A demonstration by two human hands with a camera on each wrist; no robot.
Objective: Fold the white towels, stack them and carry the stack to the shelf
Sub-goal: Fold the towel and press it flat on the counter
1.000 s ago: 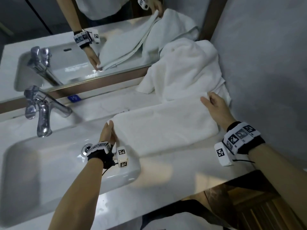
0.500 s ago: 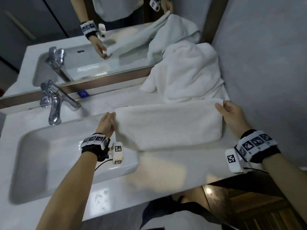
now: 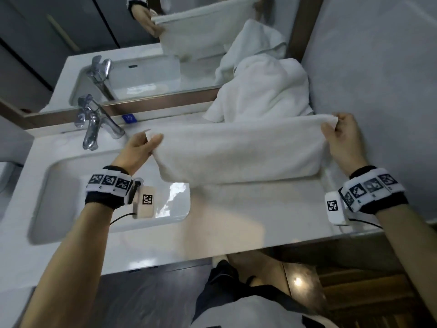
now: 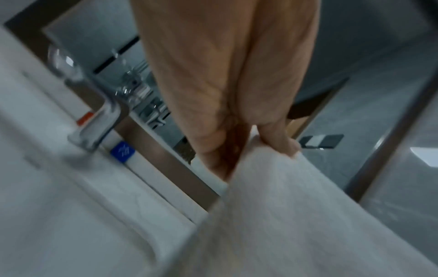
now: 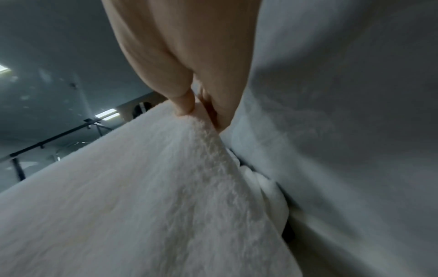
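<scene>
A folded white towel [image 3: 238,150] hangs stretched between my hands above the white counter [image 3: 248,216], its lower fold still touching the top. My left hand [image 3: 151,142] pinches its upper left corner, and the left wrist view shows the thumb and fingers [image 4: 277,138] clamped on the towel [image 4: 296,215]. My right hand [image 3: 331,129] pinches the upper right corner; the right wrist view shows the thumb [image 5: 182,105] pressed on the towel [image 5: 166,187]. A crumpled white towel [image 3: 262,91] lies heaped behind, in the back right corner.
A white basin [image 3: 71,176] sits to the left with a chrome tap [image 3: 94,121] behind it. A mirror [image 3: 165,50] runs along the back and a grey wall [image 3: 378,79] stands close on the right. The counter's front edge is near my body.
The towel lay flat on the counter with my hands at its ends. Both hands have since pinched its far corners and lifted that edge up, so it now hangs.
</scene>
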